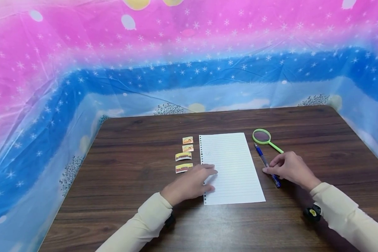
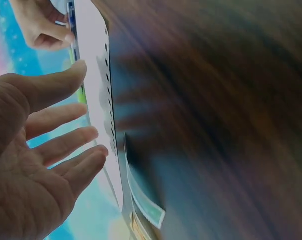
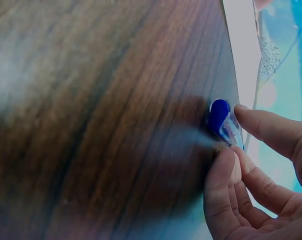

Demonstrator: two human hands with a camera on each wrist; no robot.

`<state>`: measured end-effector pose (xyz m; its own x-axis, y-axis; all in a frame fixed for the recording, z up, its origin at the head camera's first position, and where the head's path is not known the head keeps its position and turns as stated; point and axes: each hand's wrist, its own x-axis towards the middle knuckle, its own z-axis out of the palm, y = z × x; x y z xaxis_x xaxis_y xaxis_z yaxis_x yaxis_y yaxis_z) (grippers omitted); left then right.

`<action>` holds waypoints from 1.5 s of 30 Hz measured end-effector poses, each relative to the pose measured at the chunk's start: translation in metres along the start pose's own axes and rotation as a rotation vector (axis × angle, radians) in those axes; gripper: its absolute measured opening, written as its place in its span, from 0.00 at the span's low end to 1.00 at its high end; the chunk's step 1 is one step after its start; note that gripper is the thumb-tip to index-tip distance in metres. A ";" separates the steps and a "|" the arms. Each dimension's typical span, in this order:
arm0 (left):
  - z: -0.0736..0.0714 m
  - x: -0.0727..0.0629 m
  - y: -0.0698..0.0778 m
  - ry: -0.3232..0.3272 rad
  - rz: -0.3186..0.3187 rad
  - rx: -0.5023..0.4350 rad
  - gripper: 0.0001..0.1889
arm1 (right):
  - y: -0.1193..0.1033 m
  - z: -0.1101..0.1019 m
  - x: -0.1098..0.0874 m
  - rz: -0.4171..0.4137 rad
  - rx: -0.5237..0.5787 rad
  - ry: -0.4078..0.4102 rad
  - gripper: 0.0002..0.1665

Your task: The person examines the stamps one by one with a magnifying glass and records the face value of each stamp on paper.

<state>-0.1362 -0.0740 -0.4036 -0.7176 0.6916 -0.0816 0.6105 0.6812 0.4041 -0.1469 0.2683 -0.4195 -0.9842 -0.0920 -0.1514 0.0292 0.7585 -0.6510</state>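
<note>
A blue ballpoint pen point(image 1: 259, 152) lies slantwise on the table, just right of a lined, hole-punched sheet of paper point(image 1: 233, 168). My right hand point(image 1: 292, 169) pinches the pen between thumb and fingers, near its blue end point(image 3: 219, 114) in the right wrist view. Over the paper's left edge hovers or rests my left hand point(image 1: 189, 183), its fingers spread and holding nothing; whether it touches the sheet I cannot tell. The left wrist view shows that palm point(image 2: 31, 190) with loosely bent fingers. Faint marks stand near the paper's upper left.
Several small yellow picture cards point(image 1: 183, 156) form a column left of the paper; some curl up at their edges. A green magnifying glass point(image 1: 275, 147) lies beyond the pen, its handle toward my right hand. Patterned cloth point(image 1: 189, 75) surrounds the dark wooden table point(image 1: 129, 150).
</note>
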 end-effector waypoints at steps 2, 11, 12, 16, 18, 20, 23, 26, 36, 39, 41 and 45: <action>0.002 0.001 0.002 -0.018 0.006 0.006 0.24 | -0.001 0.001 0.000 -0.002 -0.007 0.004 0.23; 0.009 0.004 0.006 -0.037 -0.005 0.042 0.25 | -0.001 0.003 0.002 0.006 -0.013 0.008 0.14; 0.009 0.004 0.006 -0.038 -0.009 0.039 0.25 | -0.001 0.002 0.002 0.009 -0.009 0.009 0.14; 0.010 0.005 0.006 -0.034 -0.008 0.038 0.25 | -0.001 0.001 0.002 0.015 0.019 0.020 0.14; 0.010 0.005 0.006 -0.036 -0.009 0.037 0.25 | 0.000 0.000 0.002 0.015 0.037 0.029 0.13; 0.010 0.005 0.005 -0.038 -0.011 0.035 0.25 | 0.000 -0.002 0.002 0.014 0.048 0.039 0.12; 0.010 0.005 0.005 -0.038 -0.011 0.034 0.25 | 0.000 -0.004 0.003 0.015 0.068 0.050 0.12; 0.010 0.005 0.005 -0.036 -0.012 0.032 0.25 | 0.000 -0.007 0.004 0.011 0.102 0.052 0.13; 0.010 0.005 0.004 -0.031 -0.006 0.022 0.25 | 0.003 -0.013 0.007 -0.055 0.296 0.073 0.18; 0.009 0.005 0.004 -0.033 -0.005 0.014 0.24 | 0.003 -0.014 0.008 -0.057 0.329 0.083 0.20; 0.009 0.004 0.003 -0.032 -0.003 0.013 0.24 | 0.002 -0.015 0.008 -0.053 0.340 0.098 0.21; 0.010 0.005 0.003 -0.029 -0.005 0.015 0.24 | 0.001 -0.018 0.010 -0.045 0.356 0.133 0.24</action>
<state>-0.1343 -0.0661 -0.4113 -0.7106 0.6949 -0.1102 0.6121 0.6879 0.3900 -0.1597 0.2794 -0.4086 -0.9993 -0.0181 -0.0337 0.0208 0.4819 -0.8760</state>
